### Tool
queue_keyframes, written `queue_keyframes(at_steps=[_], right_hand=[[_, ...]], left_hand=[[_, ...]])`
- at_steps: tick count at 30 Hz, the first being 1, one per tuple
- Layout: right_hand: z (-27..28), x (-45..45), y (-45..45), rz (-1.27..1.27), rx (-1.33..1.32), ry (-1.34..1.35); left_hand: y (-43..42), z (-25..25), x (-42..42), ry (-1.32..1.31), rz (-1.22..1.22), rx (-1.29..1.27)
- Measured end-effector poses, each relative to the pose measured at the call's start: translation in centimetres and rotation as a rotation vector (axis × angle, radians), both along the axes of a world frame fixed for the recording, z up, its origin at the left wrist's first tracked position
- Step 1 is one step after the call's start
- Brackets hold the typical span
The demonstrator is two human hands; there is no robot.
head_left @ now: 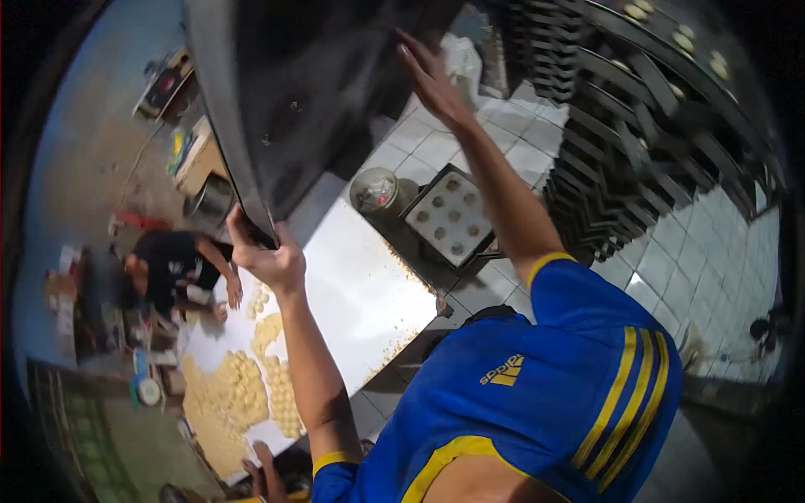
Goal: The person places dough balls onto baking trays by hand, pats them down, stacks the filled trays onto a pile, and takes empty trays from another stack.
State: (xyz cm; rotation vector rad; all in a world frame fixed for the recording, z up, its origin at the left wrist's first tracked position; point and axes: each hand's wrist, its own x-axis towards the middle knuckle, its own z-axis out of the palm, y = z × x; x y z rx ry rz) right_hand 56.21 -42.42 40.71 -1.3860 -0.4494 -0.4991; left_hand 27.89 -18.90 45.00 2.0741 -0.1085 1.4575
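A large dark metal baking tray (pixel 310 109) is raised and tilted in front of me, filling the top middle of the head view. My left hand (pixel 272 256) is closed on its lower left edge, thumb and fingers on either side of the rim. My right hand (pixel 432 80) is at the tray's right side, fingers stretched out and apart; whether they touch the tray I cannot tell. Below the tray stands a white table (pixel 360 277) with many pale dough balls (pixel 239 386) spread over its far left part.
Dark trays (pixel 595 193) stand stacked at the right, with dough pieces (pixel 683 38) on top. A bucket (pixel 375 191) and a tray with round cups (pixel 453 218) are beside the table. A co-worker (pixel 180 268) handles dough at the far side; another person's hand (pixel 267 474) shows below.
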Motion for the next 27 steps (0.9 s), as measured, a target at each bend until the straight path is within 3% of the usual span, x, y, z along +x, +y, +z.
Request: queue_keyframes(at_steps=[1, 3, 5, 7, 10, 14, 16, 17, 19, 23, 27], right_hand=[[-1.3, 0.2, -0.4, -0.363, -0.434, -0.245], [-4.6, -0.6, -2.5, -0.517, -0.366, -0.464], [-11.0, -1.2, -3.5, -0.581, -0.328, -0.403], [-17.0, -4.4, -5.6, -0.091, -0.494, 0.307], [-33.0, -5.2, -8.3, 0.270, -0.749, 0.474], [-41.4, -11.1, -3.9, 0.286, -0.836, 0.639], [-40.9, -13.1, -0.9, 0.264, -0.965, 0.617], [-40.3, -13.5, 1.8, 0.288, -0.980, 0.611], [-42.3, -13.6, 6.7, 0.308, -0.951, 0.696], [-48.8, -11.6, 11.5, 0.307, -0.993, 0.596], [-52.8, -10.1, 11.8, 0.261, -1.005, 0.535]], left_hand=[[0.9, -1.4, -0.9, 0.051, 0.030, -0.075], [2.1, -5.6, -2.8, 0.073, 0.015, -0.267], [1.9, -9.1, -5.8, 0.230, -0.029, -0.608], [2.1, -14.0, -9.0, 0.315, -0.086, -0.826], [3.8, -24.7, -14.7, 0.519, 0.055, -0.991], [7.0, -35.3, -22.5, 0.718, 0.166, -1.287], [8.2, -36.5, -24.5, 0.782, 0.236, -1.450], [10.0, -38.7, -24.9, 0.769, 0.257, -1.467], [14.5, -46.2, -26.5, 0.678, 0.518, -0.759], [19.7, -46.1, -24.9, 0.922, 0.571, -0.832], [22.7, -50.4, -25.0, 0.906, 0.451, -0.837]])
